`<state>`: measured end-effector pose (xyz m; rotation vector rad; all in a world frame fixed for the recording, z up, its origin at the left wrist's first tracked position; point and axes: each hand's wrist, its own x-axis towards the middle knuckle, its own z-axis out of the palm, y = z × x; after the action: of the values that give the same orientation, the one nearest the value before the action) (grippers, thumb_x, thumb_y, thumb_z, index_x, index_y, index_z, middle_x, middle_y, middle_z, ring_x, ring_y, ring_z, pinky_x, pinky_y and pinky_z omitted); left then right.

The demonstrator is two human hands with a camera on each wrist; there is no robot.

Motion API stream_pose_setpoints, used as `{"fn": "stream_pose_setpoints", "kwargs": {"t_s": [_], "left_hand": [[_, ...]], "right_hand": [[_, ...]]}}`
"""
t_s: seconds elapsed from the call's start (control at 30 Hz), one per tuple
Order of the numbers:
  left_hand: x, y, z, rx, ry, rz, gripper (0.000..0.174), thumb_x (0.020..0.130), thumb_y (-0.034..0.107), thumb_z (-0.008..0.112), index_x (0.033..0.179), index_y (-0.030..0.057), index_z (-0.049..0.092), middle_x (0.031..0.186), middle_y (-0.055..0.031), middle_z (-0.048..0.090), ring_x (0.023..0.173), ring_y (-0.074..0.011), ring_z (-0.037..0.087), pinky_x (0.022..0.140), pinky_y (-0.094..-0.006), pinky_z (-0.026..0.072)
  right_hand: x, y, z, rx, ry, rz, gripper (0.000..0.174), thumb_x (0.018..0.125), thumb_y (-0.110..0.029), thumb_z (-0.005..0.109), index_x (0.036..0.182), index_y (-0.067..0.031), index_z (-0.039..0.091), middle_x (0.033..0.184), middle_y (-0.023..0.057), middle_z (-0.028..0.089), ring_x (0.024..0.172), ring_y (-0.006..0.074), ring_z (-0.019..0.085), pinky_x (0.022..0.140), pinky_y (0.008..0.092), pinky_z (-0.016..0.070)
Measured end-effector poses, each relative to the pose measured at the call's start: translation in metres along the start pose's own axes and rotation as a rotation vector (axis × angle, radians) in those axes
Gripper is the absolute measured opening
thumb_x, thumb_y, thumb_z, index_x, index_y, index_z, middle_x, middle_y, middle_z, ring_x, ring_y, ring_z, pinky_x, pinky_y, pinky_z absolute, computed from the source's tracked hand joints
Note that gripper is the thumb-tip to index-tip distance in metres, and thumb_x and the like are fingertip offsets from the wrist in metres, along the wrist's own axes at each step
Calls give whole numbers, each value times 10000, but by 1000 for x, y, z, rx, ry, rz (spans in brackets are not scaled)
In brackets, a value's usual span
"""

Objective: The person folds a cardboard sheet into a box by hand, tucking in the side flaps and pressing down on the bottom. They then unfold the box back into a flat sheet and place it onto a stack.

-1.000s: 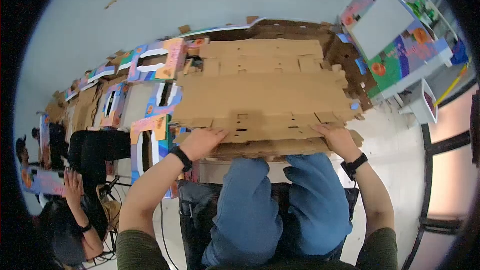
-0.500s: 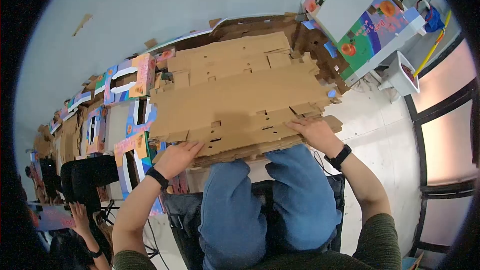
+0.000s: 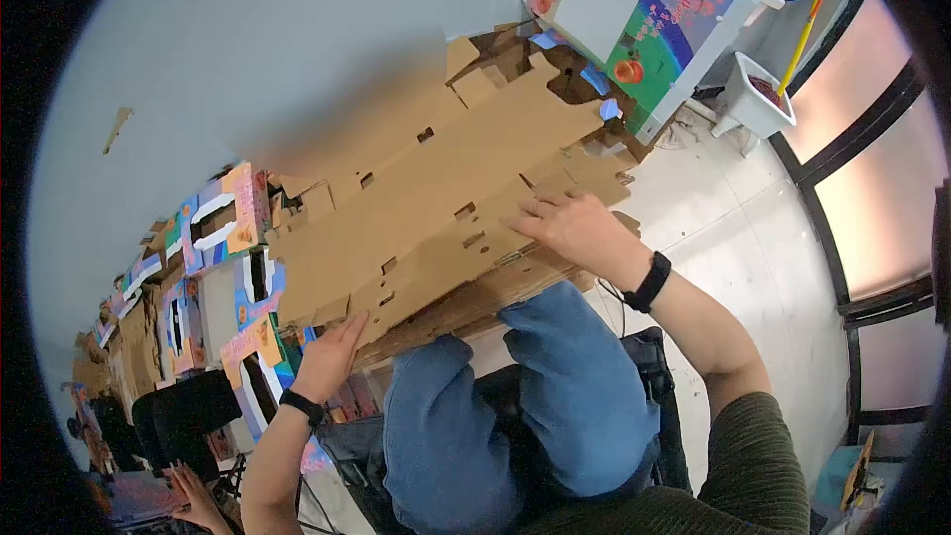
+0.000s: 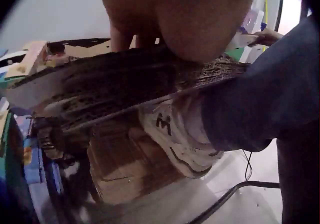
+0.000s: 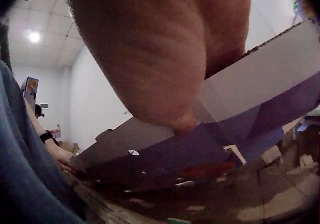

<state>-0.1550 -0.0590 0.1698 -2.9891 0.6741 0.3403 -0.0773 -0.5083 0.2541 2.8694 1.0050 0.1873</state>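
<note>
A wide brown cardboard sheet, flat and cut with slots and flaps, tops a stack in front of my knees. My left hand grips its near left edge, fingers on top and thumb hidden from the head view. Farther right along the same edge, my right hand pinches the sheet. In the right wrist view, the thumb sits against the sheet's raised edge, and its purple printed underside shows. The left wrist view has my hand over the dark corrugated edges of the stack.
Printed boxes with cut openings line the left side. A large printed carton stands at the back right, beside a white basin. A shoe rests by folded cardboard under the stack. Another person's hand is at lower left.
The head view has turned right, so the sheet lies more diagonally. Its far part now rises and blurs against the wall. Both hands stay along the near edge.
</note>
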Motion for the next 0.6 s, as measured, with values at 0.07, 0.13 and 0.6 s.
{"fn": "stream_pose_setpoints", "kwargs": {"t_s": [0.07, 0.13, 0.6], "left_hand": [[-5, -8, 11, 0, 111, 105, 629, 963, 258, 627, 1559, 199, 434, 1310, -167, 675, 1223, -350, 633, 1104, -494, 430], [-3, -9, 6, -47, 64, 122, 640, 960, 278, 636, 1560, 190, 432, 1297, -171, 682, 1225, -338, 636, 1109, -513, 420], [20, 7, -17, -115, -60, 191, 572, 931, 126, 593, 1489, 105, 471, 1359, -186, 632, 1150, -369, 662, 963, -460, 548]], "right_hand": [[-8, -8, 2, 27, 7, 17, 439, 884, -134, 590, 1316, -200, 635, 1221, 32, 695, 1066, 239, 699, 839, 365, 580], [-20, -6, 19, 111, 79, 7, 438, 890, -138, 585, 1321, -201, 631, 1230, 31, 694, 1073, 242, 699, 842, 365, 584], [-44, 10, 90, 224, 76, 54, 444, 868, -125, 633, 1305, -205, 657, 1193, 60, 712, 944, 293, 735, 774, 397, 593]]}}
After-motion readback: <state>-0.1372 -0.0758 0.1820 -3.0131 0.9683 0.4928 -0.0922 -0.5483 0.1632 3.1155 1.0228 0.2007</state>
